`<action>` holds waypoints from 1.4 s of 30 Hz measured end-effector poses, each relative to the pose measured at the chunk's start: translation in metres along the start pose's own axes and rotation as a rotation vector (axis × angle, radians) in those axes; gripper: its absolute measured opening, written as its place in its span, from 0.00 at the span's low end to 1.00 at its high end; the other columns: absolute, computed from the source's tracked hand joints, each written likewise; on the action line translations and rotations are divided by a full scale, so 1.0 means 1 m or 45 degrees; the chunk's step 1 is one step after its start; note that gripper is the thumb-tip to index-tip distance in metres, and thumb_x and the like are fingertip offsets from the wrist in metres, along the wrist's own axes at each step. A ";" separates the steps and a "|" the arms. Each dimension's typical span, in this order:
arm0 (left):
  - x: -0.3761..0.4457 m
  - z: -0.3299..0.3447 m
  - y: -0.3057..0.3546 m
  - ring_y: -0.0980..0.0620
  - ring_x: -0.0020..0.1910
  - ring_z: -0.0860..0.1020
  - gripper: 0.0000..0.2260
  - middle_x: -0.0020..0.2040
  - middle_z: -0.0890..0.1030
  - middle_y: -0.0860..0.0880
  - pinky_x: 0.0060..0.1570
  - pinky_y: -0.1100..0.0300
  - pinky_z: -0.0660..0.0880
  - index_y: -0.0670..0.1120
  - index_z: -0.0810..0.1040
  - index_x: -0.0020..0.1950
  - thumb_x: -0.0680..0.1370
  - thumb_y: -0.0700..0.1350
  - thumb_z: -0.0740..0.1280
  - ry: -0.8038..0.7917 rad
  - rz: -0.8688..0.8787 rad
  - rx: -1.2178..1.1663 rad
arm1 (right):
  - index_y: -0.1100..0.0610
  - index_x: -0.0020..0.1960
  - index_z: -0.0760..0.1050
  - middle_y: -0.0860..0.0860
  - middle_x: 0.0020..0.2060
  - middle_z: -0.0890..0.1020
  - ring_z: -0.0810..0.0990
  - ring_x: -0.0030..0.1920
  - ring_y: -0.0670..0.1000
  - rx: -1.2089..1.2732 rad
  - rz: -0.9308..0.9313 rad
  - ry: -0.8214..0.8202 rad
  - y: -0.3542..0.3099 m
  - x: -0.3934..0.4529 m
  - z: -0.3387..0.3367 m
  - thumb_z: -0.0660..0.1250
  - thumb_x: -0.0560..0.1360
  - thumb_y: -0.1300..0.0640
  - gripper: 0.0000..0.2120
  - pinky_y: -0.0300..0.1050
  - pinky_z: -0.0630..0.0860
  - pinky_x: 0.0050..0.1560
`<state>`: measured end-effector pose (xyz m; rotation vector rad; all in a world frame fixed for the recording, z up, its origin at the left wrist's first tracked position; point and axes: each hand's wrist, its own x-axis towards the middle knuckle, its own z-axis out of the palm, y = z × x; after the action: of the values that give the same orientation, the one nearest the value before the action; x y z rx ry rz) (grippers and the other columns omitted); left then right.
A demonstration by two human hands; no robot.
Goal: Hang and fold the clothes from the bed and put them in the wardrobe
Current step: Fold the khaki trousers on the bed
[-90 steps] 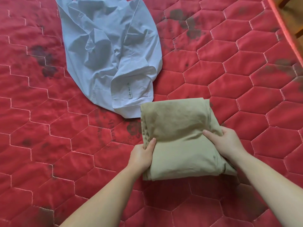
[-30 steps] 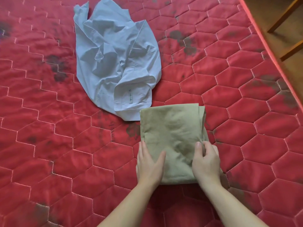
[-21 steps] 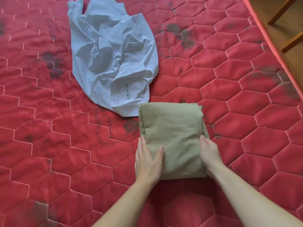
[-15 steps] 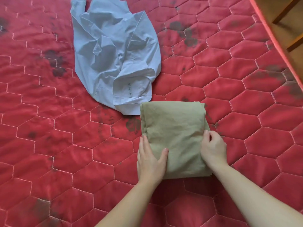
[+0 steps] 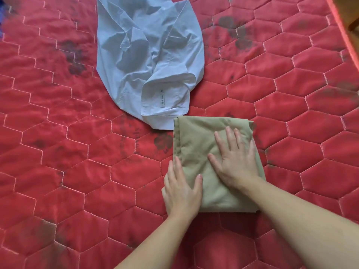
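Note:
A folded olive-green garment (image 5: pixel 196 140) lies as a neat rectangle on the red quilted bed (image 5: pixel 77 171). My left hand (image 5: pixel 181 188) lies flat with straight fingers on the garment's near left edge, half on the cloth and half on the bed. My right hand (image 5: pixel 236 159) presses flat on the middle of the garment, fingers spread and pointing away from me. A crumpled light-blue shirt (image 5: pixel 149 61) lies unfolded just beyond the garment, its collar end touching the garment's far left corner.
The bed's right edge (image 5: pixel 342 30) runs diagonally at the top right, with brown floor and a piece of wooden furniture (image 5: pixel 354 24) beyond it. A blurred blue thing (image 5: pixel 2 22) shows at the far left edge.
My right hand has moved from the garment's right edge onto its top and now lies flat with spread fingers. My left hand has stayed at the near left edge.

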<state>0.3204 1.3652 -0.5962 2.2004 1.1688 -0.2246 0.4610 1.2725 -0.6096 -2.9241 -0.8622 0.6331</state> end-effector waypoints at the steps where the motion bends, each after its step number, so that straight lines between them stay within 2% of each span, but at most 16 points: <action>1: 0.000 0.000 0.000 0.49 0.76 0.57 0.37 0.79 0.54 0.51 0.69 0.49 0.60 0.55 0.46 0.80 0.77 0.63 0.61 0.004 -0.011 -0.022 | 0.43 0.79 0.43 0.50 0.79 0.42 0.38 0.78 0.51 0.003 -0.002 -0.010 0.001 0.003 0.000 0.48 0.78 0.35 0.33 0.63 0.38 0.74; 5: -0.003 -0.009 0.000 0.46 0.73 0.62 0.38 0.75 0.62 0.48 0.68 0.50 0.61 0.51 0.53 0.79 0.75 0.61 0.66 -0.003 -0.127 -0.196 | 0.46 0.79 0.49 0.51 0.79 0.46 0.45 0.78 0.51 0.158 0.047 0.108 0.008 -0.015 -0.009 0.56 0.76 0.34 0.37 0.56 0.47 0.75; 8: 0.005 -0.015 -0.006 0.44 0.70 0.66 0.37 0.72 0.66 0.45 0.68 0.53 0.61 0.46 0.60 0.76 0.74 0.60 0.69 -0.057 -0.247 -0.334 | 0.47 0.77 0.52 0.52 0.78 0.54 0.54 0.76 0.55 0.579 0.513 0.166 0.019 -0.047 -0.007 0.63 0.70 0.32 0.42 0.57 0.57 0.72; 10: 0.008 -0.017 -0.008 0.45 0.67 0.69 0.32 0.67 0.70 0.45 0.67 0.53 0.65 0.45 0.66 0.71 0.74 0.59 0.70 -0.083 -0.292 -0.433 | 0.49 0.76 0.57 0.54 0.73 0.64 0.62 0.72 0.58 0.667 0.697 0.187 0.017 -0.068 0.003 0.65 0.68 0.32 0.42 0.58 0.62 0.69; 13: 0.006 -0.016 -0.007 0.45 0.62 0.73 0.26 0.60 0.76 0.46 0.64 0.52 0.67 0.46 0.72 0.64 0.74 0.61 0.69 -0.067 -0.367 -0.456 | 0.49 0.73 0.62 0.56 0.65 0.71 0.71 0.65 0.60 0.803 0.753 0.192 0.013 -0.084 0.014 0.70 0.67 0.34 0.40 0.56 0.68 0.63; 16: 0.008 -0.021 -0.011 0.46 0.56 0.78 0.24 0.52 0.81 0.50 0.56 0.52 0.72 0.48 0.77 0.55 0.71 0.66 0.68 -0.194 -0.435 -0.406 | 0.53 0.67 0.66 0.54 0.59 0.77 0.77 0.56 0.56 0.996 0.839 0.147 0.020 -0.086 0.010 0.76 0.63 0.37 0.39 0.49 0.72 0.54; 18: 0.015 -0.031 -0.018 0.51 0.51 0.80 0.22 0.48 0.82 0.54 0.51 0.55 0.75 0.50 0.80 0.51 0.69 0.66 0.70 -0.332 -0.456 -0.515 | 0.56 0.61 0.71 0.52 0.54 0.81 0.80 0.50 0.52 1.223 0.852 0.005 0.030 -0.086 0.002 0.78 0.58 0.36 0.39 0.47 0.74 0.52; 22: 0.021 -0.046 -0.025 0.53 0.47 0.84 0.25 0.48 0.85 0.53 0.54 0.53 0.79 0.48 0.83 0.53 0.65 0.64 0.75 -0.627 -0.535 -0.797 | 0.58 0.55 0.81 0.53 0.48 0.86 0.85 0.50 0.55 1.684 0.765 -0.465 0.045 -0.092 -0.012 0.80 0.56 0.38 0.34 0.52 0.78 0.55; 25: 0.021 -0.053 -0.026 0.51 0.45 0.85 0.26 0.46 0.86 0.50 0.46 0.58 0.80 0.45 0.83 0.54 0.66 0.62 0.76 -0.854 -0.656 -0.854 | 0.61 0.52 0.82 0.57 0.48 0.86 0.86 0.47 0.55 1.807 0.905 -0.785 0.046 -0.097 -0.019 0.78 0.56 0.42 0.31 0.45 0.81 0.41; 27: 0.022 -0.057 -0.029 0.51 0.45 0.85 0.26 0.46 0.86 0.50 0.44 0.59 0.80 0.45 0.83 0.55 0.66 0.62 0.76 -0.919 -0.644 -0.788 | 0.61 0.50 0.84 0.59 0.49 0.85 0.86 0.47 0.57 1.904 0.957 -0.872 0.049 -0.100 -0.017 0.78 0.58 0.45 0.27 0.44 0.82 0.35; 30: 0.020 -0.060 -0.034 0.49 0.48 0.84 0.24 0.49 0.86 0.48 0.53 0.54 0.79 0.44 0.82 0.57 0.69 0.59 0.75 -1.013 -0.671 -0.800 | 0.59 0.51 0.85 0.60 0.54 0.84 0.84 0.53 0.59 2.038 1.034 -0.984 0.046 -0.107 -0.011 0.75 0.65 0.47 0.20 0.50 0.82 0.46; 32: 0.017 -0.060 -0.036 0.48 0.47 0.85 0.19 0.49 0.86 0.46 0.48 0.55 0.81 0.42 0.81 0.58 0.74 0.54 0.72 -1.111 -0.778 -0.866 | 0.60 0.54 0.84 0.60 0.55 0.83 0.83 0.54 0.60 2.014 1.084 -1.032 0.044 -0.108 -0.008 0.74 0.66 0.48 0.22 0.51 0.79 0.51; 35: 0.013 -0.058 -0.039 0.49 0.39 0.85 0.10 0.44 0.86 0.45 0.36 0.59 0.80 0.42 0.81 0.54 0.79 0.47 0.66 -1.221 -0.919 -0.901 | 0.62 0.59 0.80 0.60 0.54 0.84 0.85 0.49 0.59 1.904 1.090 -1.090 0.041 -0.107 -0.014 0.73 0.66 0.51 0.25 0.50 0.79 0.48; 37: 0.014 -0.058 -0.038 0.48 0.38 0.84 0.09 0.42 0.86 0.45 0.41 0.58 0.79 0.42 0.82 0.51 0.79 0.46 0.65 -1.254 -0.974 -0.896 | 0.62 0.59 0.79 0.59 0.52 0.85 0.85 0.47 0.56 1.870 1.045 -0.954 0.042 -0.106 -0.021 0.71 0.70 0.51 0.22 0.48 0.78 0.47; 40: 0.021 -0.063 -0.035 0.48 0.34 0.83 0.14 0.39 0.85 0.45 0.38 0.59 0.79 0.42 0.86 0.39 0.79 0.43 0.65 -1.266 -1.013 -0.962 | 0.59 0.59 0.76 0.53 0.50 0.84 0.82 0.39 0.35 1.560 0.768 -0.334 0.052 -0.112 -0.033 0.66 0.78 0.57 0.12 0.29 0.75 0.38; 42: 0.025 -0.067 -0.035 0.49 0.31 0.83 0.14 0.37 0.84 0.46 0.33 0.61 0.78 0.41 0.86 0.35 0.77 0.39 0.65 -1.228 -1.014 -1.012 | 0.49 0.62 0.73 0.51 0.55 0.81 0.79 0.36 0.35 1.407 0.551 -0.045 0.064 -0.125 -0.041 0.63 0.76 0.68 0.20 0.26 0.73 0.36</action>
<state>0.2983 1.4373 -0.5699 0.6771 1.1656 -0.8543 0.4143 1.1557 -0.5337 -2.0334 0.1665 0.8170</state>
